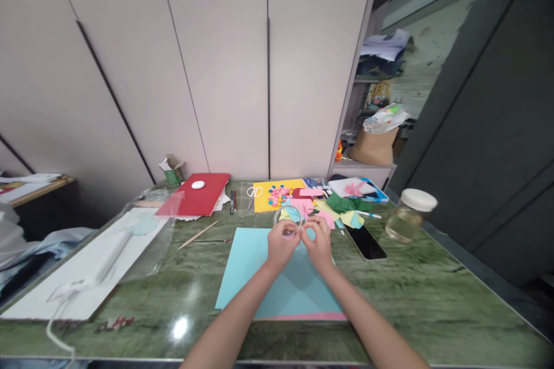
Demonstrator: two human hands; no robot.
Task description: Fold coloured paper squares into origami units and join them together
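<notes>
your left grip (282,243) is closed on a clear ring (299,216); your right grip (319,240) pinches beside it, contents indiscernible. blue sheet (246,265): visible face unworked.

- Tabletop (437,300): smooth, glossy, reflecting a bright light
- Roll (288,207): shiny, see-through, plastic-looking
- Blue sheet (247,265): smooth, matt paper
- Clear sheet, left (158,248): thin, glossy plastic
- Pointed stick (198,235): matt, wood-like
- Phone, right (367,243): smooth, glossy face
- Jar, right (403,225): smooth, transparent; glass or plastic, unclear
- Far cabinet doors (234,69): smooth, low-sheen
</notes>
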